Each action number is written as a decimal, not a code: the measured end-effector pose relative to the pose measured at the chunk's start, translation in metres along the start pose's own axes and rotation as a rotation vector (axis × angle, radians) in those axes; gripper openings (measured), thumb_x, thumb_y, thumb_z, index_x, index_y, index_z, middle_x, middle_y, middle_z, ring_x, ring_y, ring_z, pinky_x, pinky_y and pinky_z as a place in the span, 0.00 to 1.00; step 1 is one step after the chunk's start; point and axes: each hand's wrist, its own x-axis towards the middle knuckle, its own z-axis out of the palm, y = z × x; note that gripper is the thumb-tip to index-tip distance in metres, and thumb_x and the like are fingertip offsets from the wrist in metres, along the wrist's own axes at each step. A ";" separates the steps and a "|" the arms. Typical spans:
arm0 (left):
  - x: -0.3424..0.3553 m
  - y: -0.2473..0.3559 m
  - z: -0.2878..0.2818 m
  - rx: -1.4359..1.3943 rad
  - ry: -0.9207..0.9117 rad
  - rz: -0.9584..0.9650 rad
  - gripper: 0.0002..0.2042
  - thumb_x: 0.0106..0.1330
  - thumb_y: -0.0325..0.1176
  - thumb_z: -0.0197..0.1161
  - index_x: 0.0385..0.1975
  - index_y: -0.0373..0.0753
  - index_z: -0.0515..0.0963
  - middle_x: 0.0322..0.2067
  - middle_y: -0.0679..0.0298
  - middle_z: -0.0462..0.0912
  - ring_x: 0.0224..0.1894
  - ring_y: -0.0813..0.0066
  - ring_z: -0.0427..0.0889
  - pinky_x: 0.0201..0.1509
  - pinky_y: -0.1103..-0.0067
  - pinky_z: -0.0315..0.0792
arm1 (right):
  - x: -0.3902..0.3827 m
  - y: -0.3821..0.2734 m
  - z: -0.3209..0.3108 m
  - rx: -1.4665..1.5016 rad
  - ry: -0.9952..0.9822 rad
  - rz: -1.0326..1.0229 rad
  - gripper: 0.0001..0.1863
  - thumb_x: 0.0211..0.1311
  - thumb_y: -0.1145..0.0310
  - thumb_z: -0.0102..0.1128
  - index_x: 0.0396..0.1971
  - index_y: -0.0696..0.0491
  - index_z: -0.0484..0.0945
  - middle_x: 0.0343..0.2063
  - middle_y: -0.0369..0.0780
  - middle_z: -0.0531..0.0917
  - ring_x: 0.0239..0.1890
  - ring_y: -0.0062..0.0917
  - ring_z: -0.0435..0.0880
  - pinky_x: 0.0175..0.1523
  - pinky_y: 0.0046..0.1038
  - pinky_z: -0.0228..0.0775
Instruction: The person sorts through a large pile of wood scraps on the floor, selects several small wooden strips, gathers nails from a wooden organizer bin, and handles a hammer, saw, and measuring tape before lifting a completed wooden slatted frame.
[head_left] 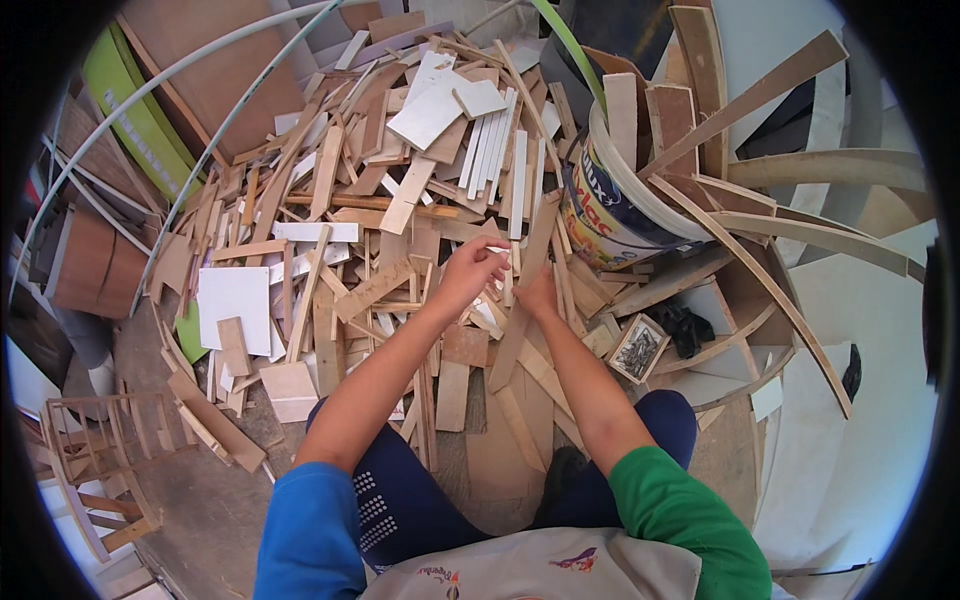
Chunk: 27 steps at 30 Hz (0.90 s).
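Observation:
I squat before a heap of wooden offcuts (330, 180). My right hand (537, 293) grips a long, flat wooden strip (516, 340) that lies lengthwise up the right middle of the heap. Just left of it, my left hand (478, 270) hovers with fingers loosely bent and apart, holding nothing visible, beside the strip and some narrow white pieces (518, 185). What lies directly under both hands is partly hidden by my fingers.
At upper right, a large paint bucket (615, 205) holds boards and curved strips. A small box of metal fasteners (637, 349) and a black bundle (684, 325) sit right of me. A wooden frame (110, 450) stands lower left; curved pipes and panels (145, 60) lean upper left.

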 end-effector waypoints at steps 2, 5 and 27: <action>0.007 0.010 0.019 -0.018 -0.041 0.019 0.12 0.64 0.30 0.56 0.46 0.37 0.75 0.31 0.64 0.81 0.31 0.80 0.78 0.37 0.83 0.71 | 0.028 0.045 -0.002 0.206 -0.037 -0.031 0.34 0.46 0.69 0.66 0.54 0.61 0.62 0.44 0.51 0.78 0.43 0.40 0.81 0.49 0.34 0.74; -0.010 0.004 0.006 0.057 0.039 0.035 0.12 0.63 0.30 0.57 0.45 0.37 0.76 0.31 0.64 0.81 0.31 0.80 0.77 0.37 0.82 0.70 | 0.011 0.023 -0.001 0.732 -0.247 -0.014 0.24 0.50 0.75 0.59 0.50 0.61 0.67 0.40 0.49 0.81 0.37 0.36 0.83 0.44 0.33 0.77; -0.021 0.012 -0.048 -0.168 0.172 -0.090 0.16 0.68 0.44 0.56 0.45 0.37 0.72 0.34 0.62 0.78 0.34 0.76 0.77 0.36 0.80 0.72 | -0.085 -0.132 -0.024 1.081 -0.583 -0.233 0.13 0.69 0.66 0.48 0.46 0.59 0.70 0.36 0.43 0.81 0.34 0.29 0.83 0.40 0.32 0.79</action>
